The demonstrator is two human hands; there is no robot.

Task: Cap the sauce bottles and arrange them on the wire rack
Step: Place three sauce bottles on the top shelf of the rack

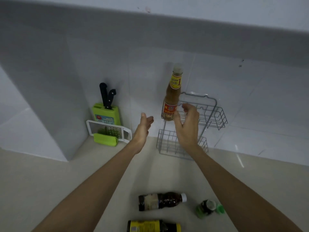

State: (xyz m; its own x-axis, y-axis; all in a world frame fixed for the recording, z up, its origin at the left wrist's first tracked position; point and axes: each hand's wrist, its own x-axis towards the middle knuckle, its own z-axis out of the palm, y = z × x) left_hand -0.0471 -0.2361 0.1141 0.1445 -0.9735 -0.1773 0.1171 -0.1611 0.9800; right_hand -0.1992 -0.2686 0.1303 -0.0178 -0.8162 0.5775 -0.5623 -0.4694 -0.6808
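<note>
A tall brown sauce bottle (173,91) with a yellow and red label stands upright at the left end of the wire rack's (215,113) upper shelf, capped. My right hand (187,124) hovers open just right of the bottle's base, fingers apart, holding nothing. My left hand (143,129) is open to the left of the rack, apart from it. On the counter near me lie a dark bottle with a white cap (161,200) and a dark bottle with a yellow label (153,226). A small green bottle (206,208) stands to the right, a green cap (219,209) beside it.
A green knife block (107,113) with black-handled knives stands in the left corner against the tiled wall. A white and green grater (108,133) leans in front of it. The rack's lower shelf (167,143) holds nothing visible.
</note>
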